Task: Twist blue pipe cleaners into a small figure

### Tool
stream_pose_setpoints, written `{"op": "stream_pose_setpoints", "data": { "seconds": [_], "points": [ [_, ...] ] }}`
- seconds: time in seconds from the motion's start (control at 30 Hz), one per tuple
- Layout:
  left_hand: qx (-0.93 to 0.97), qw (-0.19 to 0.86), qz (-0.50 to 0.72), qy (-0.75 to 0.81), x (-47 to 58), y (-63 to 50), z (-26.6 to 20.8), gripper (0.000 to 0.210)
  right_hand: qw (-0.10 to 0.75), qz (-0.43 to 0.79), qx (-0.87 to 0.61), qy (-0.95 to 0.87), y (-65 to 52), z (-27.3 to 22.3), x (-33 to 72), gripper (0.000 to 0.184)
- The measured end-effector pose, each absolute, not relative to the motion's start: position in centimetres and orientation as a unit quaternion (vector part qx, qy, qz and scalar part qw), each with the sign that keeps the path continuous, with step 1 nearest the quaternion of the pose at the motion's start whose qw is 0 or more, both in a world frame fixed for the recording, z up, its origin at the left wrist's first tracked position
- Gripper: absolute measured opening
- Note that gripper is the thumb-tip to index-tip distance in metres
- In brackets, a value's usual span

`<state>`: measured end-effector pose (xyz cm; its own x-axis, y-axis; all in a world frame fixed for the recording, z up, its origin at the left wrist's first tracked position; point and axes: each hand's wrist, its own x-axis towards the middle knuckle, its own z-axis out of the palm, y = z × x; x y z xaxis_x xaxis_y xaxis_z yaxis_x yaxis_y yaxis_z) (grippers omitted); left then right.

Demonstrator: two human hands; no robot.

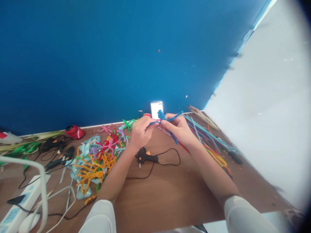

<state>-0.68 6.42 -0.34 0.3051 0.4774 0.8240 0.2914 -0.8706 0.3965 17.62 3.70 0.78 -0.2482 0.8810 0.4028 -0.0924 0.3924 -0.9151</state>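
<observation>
Both hands meet over the far middle of the table, closed on a small blue pipe-cleaner figure [161, 115]. Its top is a coiled bundle, and straight blue strands stick out to the sides and below. My left hand [143, 132] pinches a strand on the figure's left. On the other side, my right hand [179, 128] has thumb and fingers pressed round its lower part, with strands poking past the fingers. Just behind stands a lit phone [156, 106], partly covered by the figure. Below the hands a black glue gun [147, 157] lies on the table.
Finished-looking pipe-cleaner figures [110, 145] and orange pieces [91, 173] pile up at left over pale blue ribbon [84, 191]. Loose coloured pipe cleaners [213, 139] lie at right. A power strip [23, 200], cords and a second glue gun [60, 159] occupy the left. A blue wall [109, 64] rises behind.
</observation>
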Motion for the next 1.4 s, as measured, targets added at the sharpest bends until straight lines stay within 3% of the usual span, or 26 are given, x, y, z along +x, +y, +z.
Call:
{"op": "stream_pose_setpoints", "data": {
  "seconds": [0.07,0.23,0.3,0.37,0.47,0.57,0.67,0.8,0.93,1.1,1.2,1.3,1.4],
  "points": [
    [0.765,0.200,0.528,0.310,-0.3,5.8,-0.1,0.022,0.530,0.359,-0.320,-0.699,3.7,0.6,17.6,0.025],
    [0.560,0.564,0.507,0.333,0.6,5.5,0.5,0.041,0.453,-0.105,-0.315,-0.828,4.3,0.0,18.0,0.016],
    [0.462,0.689,0.463,0.312,0.8,5.8,0.6,0.046,0.410,-0.199,-0.277,-0.846,4.6,-0.3,18.2,0.014],
    [0.410,0.744,0.429,0.309,0.8,5.9,0.6,0.047,0.403,-0.201,-0.276,-0.849,4.9,-0.5,18.2,0.014],
    [0.462,0.679,0.466,0.329,0.9,6.0,0.3,0.039,0.462,-0.058,-0.337,-0.819,5.2,-0.6,18.1,0.020],
    [0.599,0.476,0.550,0.335,0.8,6.0,0.1,0.027,0.527,0.165,-0.377,-0.743,5.2,-0.4,17.9,0.028],
    [0.733,0.247,0.558,0.301,0.3,6.3,0.1,0.032,0.539,0.351,-0.364,-0.674,4.9,-0.1,17.6,0.031],
    [0.807,0.088,0.523,0.260,-0.4,6.8,0.1,0.018,0.535,0.458,-0.334,-0.627,4.4,0.2,17.4,0.031],
    [0.776,0.157,0.524,0.315,-0.3,6.3,0.3,0.031,0.536,0.381,-0.338,-0.673,4.2,0.0,17.2,0.026],
    [0.549,0.567,0.490,0.371,0.7,5.6,0.4,0.036,0.497,-0.045,-0.331,-0.801,4.7,-0.7,17.5,0.023],
    [0.444,0.699,0.445,0.339,1.0,5.9,0.2,0.039,0.447,-0.194,-0.297,-0.821,5.0,-1.0,17.6,0.021],
    [0.495,0.625,0.482,0.364,0.8,6.1,0.2,0.037,0.489,-0.111,-0.340,-0.795,5.0,-1.0,17.3,0.019],
    [0.628,0.430,0.532,0.370,0.0,6.2,0.7,0.023,0.553,0.156,-0.398,-0.715,4.6,-0.8,16.8,0.025]
  ]
}}
